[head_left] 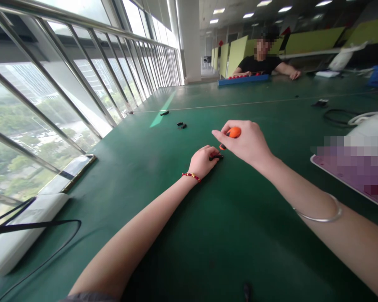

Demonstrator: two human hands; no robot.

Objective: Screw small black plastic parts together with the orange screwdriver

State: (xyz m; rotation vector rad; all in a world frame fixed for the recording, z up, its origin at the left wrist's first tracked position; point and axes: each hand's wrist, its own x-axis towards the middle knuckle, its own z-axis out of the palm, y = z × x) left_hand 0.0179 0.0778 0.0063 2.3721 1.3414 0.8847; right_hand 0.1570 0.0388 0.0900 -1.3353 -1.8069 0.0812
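Note:
My right hand (247, 140) is closed around the orange-and-black handle of a screwdriver (234, 133). Its shaft points down and to the left, and the tip meets a small black part (216, 157) on the green table (164, 235). Fingers of my left hand (204, 161) pinch that black part and hold it down on the tabletop. The exact kind of the part is too small to make out, and my left fingers cover some of it.
Small black pieces (182, 125) and another black piece (165, 113) lie farther back. At left are a phone (78, 172), a white power strip (25, 239) and a black cable. A purple mat (353, 172) lies right. Across the table sits a person (260, 63) behind a blue tray (244, 80).

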